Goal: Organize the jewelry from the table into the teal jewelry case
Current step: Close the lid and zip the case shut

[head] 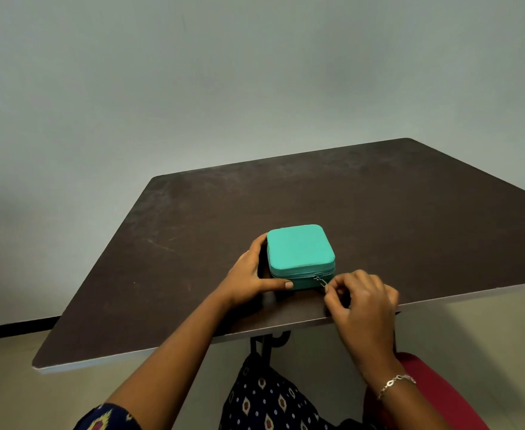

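While left hand (249, 274) grips one teal case (300, 252), right hand (360, 301) pinches zipper pull (320, 281).

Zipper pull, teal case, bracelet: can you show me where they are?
Zipper pull (320, 281): head view, middle of the metal tab.
Teal case (300, 248): head view, middle of its lid.
Bracelet (396, 382): head view, links on the wrist.

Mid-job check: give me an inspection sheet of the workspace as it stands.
Surface: dark brown table, scuffed.
Job's things: teal jewelry case, lid down, near the table's front edge; loose jewelry, nothing seen.
Clutter: nothing seen.
Hands: left hand holds the case's left side; right hand pinches the zipper pull at the front.
Cables: nothing seen.
Surroundings: plain grey wall behind; bracelet on the right wrist.
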`<state>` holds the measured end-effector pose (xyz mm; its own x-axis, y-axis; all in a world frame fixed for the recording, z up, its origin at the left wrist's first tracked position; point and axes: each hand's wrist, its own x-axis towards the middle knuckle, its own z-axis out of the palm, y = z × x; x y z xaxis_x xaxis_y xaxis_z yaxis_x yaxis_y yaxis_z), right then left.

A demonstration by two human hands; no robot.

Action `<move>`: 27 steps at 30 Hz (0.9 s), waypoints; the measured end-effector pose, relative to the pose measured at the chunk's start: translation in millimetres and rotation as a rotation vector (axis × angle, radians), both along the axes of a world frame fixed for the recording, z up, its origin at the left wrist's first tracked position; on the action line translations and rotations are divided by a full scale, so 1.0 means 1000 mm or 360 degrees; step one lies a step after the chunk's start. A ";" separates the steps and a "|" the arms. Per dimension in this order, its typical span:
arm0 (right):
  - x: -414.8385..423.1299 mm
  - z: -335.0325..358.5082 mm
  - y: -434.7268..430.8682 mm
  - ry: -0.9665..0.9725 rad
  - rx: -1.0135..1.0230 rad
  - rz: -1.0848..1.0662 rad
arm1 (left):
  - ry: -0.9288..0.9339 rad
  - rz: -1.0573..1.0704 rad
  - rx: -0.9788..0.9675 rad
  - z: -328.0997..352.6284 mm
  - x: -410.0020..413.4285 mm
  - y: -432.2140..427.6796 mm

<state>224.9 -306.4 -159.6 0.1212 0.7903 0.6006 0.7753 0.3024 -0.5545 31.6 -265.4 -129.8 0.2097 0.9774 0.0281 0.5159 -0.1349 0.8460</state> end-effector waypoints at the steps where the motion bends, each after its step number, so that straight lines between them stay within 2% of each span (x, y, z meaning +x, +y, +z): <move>1: 0.004 0.001 0.001 -0.0015 0.0010 -0.0026 | -0.0008 -0.0002 -0.0009 0.000 0.000 0.000; 9: 0.025 0.007 0.009 -0.0104 0.0030 -0.0158 | -0.0019 0.0000 -0.0025 0.000 0.000 0.001; 13: 0.027 0.011 0.023 -0.0154 -0.0106 -0.0189 | -0.0015 0.0000 -0.0030 0.001 0.001 -0.001; 18: 0.030 0.028 0.051 -0.0292 -0.0345 -0.0106 | -0.0025 0.0016 -0.0024 0.002 0.001 -0.003; 27: 0.031 0.040 0.096 -0.0455 -0.0367 0.0095 | 0.0018 0.0025 -0.0012 0.005 0.002 -0.006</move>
<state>255.5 -210.0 -119.9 -0.0761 0.9095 0.4087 0.8935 0.2441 -0.3769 33.6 -271.3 -124.6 0.1943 0.9808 0.0184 0.5273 -0.1202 0.8411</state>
